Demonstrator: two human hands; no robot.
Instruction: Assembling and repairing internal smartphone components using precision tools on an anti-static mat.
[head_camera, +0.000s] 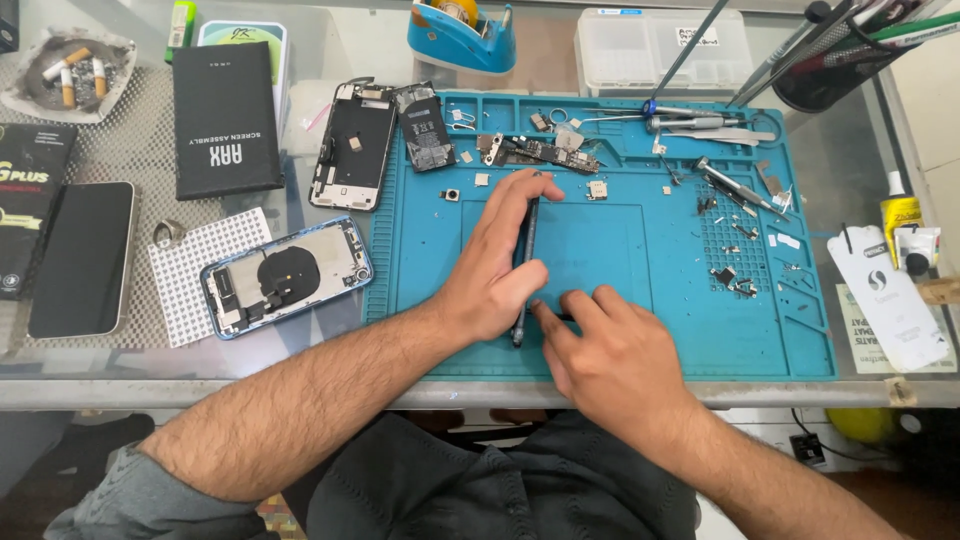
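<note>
My left hand (495, 265) grips a thin dark phone screen panel (525, 262), held on its edge on the blue repair mat (620, 330). My right hand (610, 345) rests on the mat just right of it, its fingertips touching the panel's near end. A blue phone housing (285, 275) lies opened to the left of the mat, on a dotted white pad. A dark phone frame (352, 145) lies by the mat's far left corner, with a logic board (535, 152) on the mat beyond my hands.
Screwdrivers and tweezers (700, 125) and small screws lie on the mat's right side. A black box (225, 120), a black phone (82, 258), an ashtray (65, 72), a blue tape dispenser (462, 35), a clear parts box (660, 45) and a glue bottle (898, 215) surround it.
</note>
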